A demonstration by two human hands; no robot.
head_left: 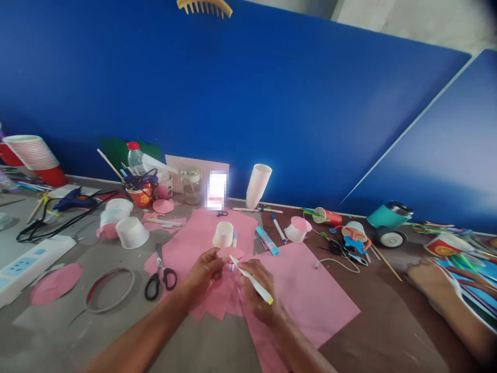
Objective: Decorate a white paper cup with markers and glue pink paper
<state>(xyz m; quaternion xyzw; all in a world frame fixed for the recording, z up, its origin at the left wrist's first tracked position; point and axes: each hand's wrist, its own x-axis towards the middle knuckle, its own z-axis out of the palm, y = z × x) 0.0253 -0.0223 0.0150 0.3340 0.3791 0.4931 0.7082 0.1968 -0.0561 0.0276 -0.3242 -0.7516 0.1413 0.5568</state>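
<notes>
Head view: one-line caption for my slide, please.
Left hand steadies a pink paper piece while right hand holds a white marker over pink sheets.

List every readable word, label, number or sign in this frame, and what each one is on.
No text can be read.
Red cup holding tools: yellow markings, too blurred.
Bottle label: too small.
Card at right: red and yellow design, illegible.
Upright card at the back: blurred out.
</notes>
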